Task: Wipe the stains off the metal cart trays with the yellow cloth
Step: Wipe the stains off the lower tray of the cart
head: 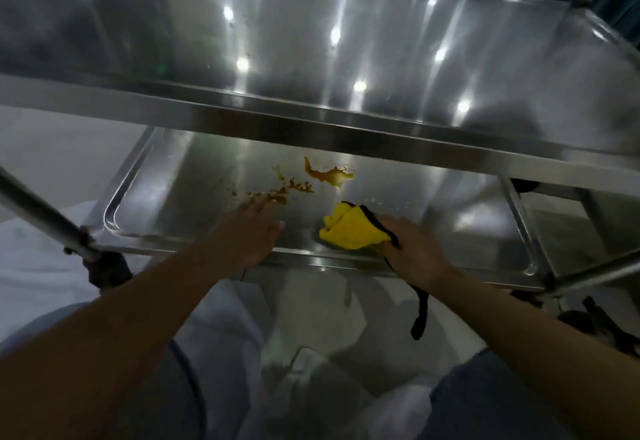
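The yellow cloth [351,228], edged in black with a black strap hanging down, lies bunched on the middle cart tray [194,176] near its front rim. My right hand [414,249] grips its right side. Orange-brown stains [329,174] are splashed on the tray beyond the cloth, and a smaller trail of stains [294,186] runs left. My left hand [247,231] rests flat on the tray with fingers spread, its fingertips at the left end of that trail. The top tray [311,41] spans the upper view, shiny with light reflections.
The top tray's front rim [277,117] overhangs the back of the middle tray. A cart handle bar [38,211] slants at the left, a cart post [519,211] stands at the right. A lower tray [311,301] and the floor show below my arms.
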Motion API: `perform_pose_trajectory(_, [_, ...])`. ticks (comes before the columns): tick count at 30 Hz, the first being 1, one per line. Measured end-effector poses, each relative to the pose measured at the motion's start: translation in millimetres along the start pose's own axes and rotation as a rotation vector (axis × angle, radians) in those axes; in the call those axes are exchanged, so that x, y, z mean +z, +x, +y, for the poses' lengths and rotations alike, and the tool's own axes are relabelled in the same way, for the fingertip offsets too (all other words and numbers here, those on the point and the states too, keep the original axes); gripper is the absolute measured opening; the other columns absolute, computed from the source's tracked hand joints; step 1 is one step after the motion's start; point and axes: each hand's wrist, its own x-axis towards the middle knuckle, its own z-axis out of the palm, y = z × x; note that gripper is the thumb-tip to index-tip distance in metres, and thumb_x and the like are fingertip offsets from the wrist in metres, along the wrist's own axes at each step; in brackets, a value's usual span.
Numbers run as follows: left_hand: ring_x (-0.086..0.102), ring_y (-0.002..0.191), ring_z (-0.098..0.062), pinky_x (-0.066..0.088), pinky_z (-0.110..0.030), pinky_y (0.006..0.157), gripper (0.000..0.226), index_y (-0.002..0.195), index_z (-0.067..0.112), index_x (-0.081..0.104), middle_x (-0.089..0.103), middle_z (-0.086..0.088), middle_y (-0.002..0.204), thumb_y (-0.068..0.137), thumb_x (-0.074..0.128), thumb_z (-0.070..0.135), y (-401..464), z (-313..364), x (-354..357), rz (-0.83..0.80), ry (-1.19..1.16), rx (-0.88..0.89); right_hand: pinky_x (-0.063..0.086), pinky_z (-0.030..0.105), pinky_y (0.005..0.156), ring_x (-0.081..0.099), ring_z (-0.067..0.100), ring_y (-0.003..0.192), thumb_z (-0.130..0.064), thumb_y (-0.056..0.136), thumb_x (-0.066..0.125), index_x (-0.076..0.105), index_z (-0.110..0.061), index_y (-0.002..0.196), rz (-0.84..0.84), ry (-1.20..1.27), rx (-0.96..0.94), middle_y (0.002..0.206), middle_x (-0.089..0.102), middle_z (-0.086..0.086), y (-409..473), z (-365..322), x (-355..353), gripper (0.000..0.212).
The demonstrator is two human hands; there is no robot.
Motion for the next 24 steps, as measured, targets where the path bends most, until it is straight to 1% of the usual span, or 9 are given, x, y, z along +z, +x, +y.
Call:
perform_pose_trajectory(3, [0.008, 0.148, -0.022, 0.012, -0.047, 0.118, 0.058, 0.152, 0.012, 0.015, 0.01, -0.007, 0.161, 0.102, 0.025, 0.039, 24, 8, 30, 0.008, 0.191, 0.046, 0.046, 0.034, 0.091, 0.055, 0.027, 0.109, -0.022, 0.094, 0.051, 0.036, -0.033, 0.144, -0.118, -0.338, -0.011, 0.126, 0.056, 0.01, 16, 24, 10, 0.054])
perform_pose_trajectory(6, [0.006, 0.148, -0.023, 0.002, -0.054, 0.116, 0.059, 0.152, 0.01, 0.013, 0.01, -0.009, 0.161, 0.101, 0.019, 0.039, 37, 23, 57, 0.158, 0.364, 0.052, 0.042, 0.036, 0.098, 0.043, 0.027, 0.128, -0.054, 0.094, 0.038, 0.017, -0.039, 0.149, -0.349, -0.835, -0.141, 0.147, 0.038, 0.004, 20, 49, 9, 0.06])
perform_pose_trajectory(8, [0.003, 0.149, -0.025, -0.004, -0.057, 0.114, 0.062, 0.152, 0.007, 0.01, 0.006, -0.012, 0.161, 0.1, 0.016, 0.041, 46, 34, 74, 0.221, 0.371, 0.035, 0.033, 0.043, 0.106, 0.036, 0.027, 0.137, -0.069, 0.089, 0.022, 0.017, -0.039, 0.149, -0.384, -0.897, -0.168, 0.154, 0.03, 0.003, 15, 65, 7, 0.068])
perform_pose_trajectory(11, [-0.007, 0.148, -0.027, -0.007, -0.056, 0.114, 0.065, 0.151, 0.006, -0.002, -0.006, -0.013, 0.161, 0.101, 0.012, 0.044, 65, 47, 100, 0.225, 0.314, 0.032, 0.011, 0.067, 0.108, 0.031, 0.036, 0.14, -0.082, 0.078, 0.004, 0.03, -0.036, 0.146, -0.321, -0.815, -0.142, 0.154, 0.031, 0.007, 12, 76, 12, 0.086])
perform_pose_trajectory(13, [-0.013, 0.147, -0.028, -0.005, -0.054, 0.116, 0.064, 0.15, 0.007, -0.009, -0.011, -0.014, 0.16, 0.1, 0.009, 0.041, 75, 48, 115, 0.226, 0.27, 0.067, 0.02, 0.076, 0.101, 0.036, 0.043, 0.135, -0.076, 0.086, 0.008, 0.041, -0.028, 0.142, -0.256, -0.791, -0.181, 0.149, 0.039, 0.012, 11, 79, 27, 0.08])
perform_pose_trajectory(18, [-0.006, 0.148, -0.026, -0.003, -0.052, 0.116, 0.069, 0.152, 0.007, -0.001, -0.003, -0.013, 0.161, 0.093, 0.0, 0.042, 84, 44, 122, 0.254, 0.218, 0.095, 0.027, 0.069, 0.103, 0.033, 0.041, 0.137, -0.058, 0.093, 0.028, 0.046, -0.017, 0.139, -0.081, -0.685, -0.152, 0.149, 0.036, 0.017, 4, 89, 51, 0.065])
perform_pose_trajectory(20, [-0.004, 0.149, -0.026, -0.002, -0.052, 0.116, 0.07, 0.151, 0.006, -0.001, -0.001, -0.014, 0.161, 0.092, -0.002, 0.043, 86, 43, 123, 0.278, 0.227, 0.119, 0.03, 0.065, 0.103, 0.033, 0.038, 0.138, -0.055, 0.092, 0.033, 0.047, -0.015, 0.139, -0.09, -0.669, -0.168, 0.15, 0.036, 0.015, 4, 94, 47, 0.062])
perform_pose_trajectory(22, [0.002, 0.149, -0.026, -0.001, -0.052, 0.116, 0.069, 0.152, 0.005, 0.006, 0.005, -0.015, 0.16, 0.095, 0.003, 0.044, 86, 42, 124, 0.32, 0.215, 0.147, 0.03, 0.059, 0.107, 0.03, 0.033, 0.141, -0.054, 0.092, 0.034, 0.045, -0.015, 0.139, -0.079, -0.628, -0.135, 0.152, 0.033, 0.011, 2, 104, 41, 0.063])
perform_pose_trajectory(24, [0.007, 0.148, -0.026, 0.001, -0.05, 0.117, 0.067, 0.151, 0.004, 0.015, 0.013, -0.016, 0.159, 0.097, 0.014, 0.043, 85, 41, 123, 0.349, 0.155, 0.156, 0.025, 0.053, 0.111, 0.024, 0.026, 0.144, -0.058, 0.091, 0.026, 0.04, -0.018, 0.143, -0.022, -0.61, -0.017, 0.155, 0.028, 0.005, -4, 115, 33, 0.067])
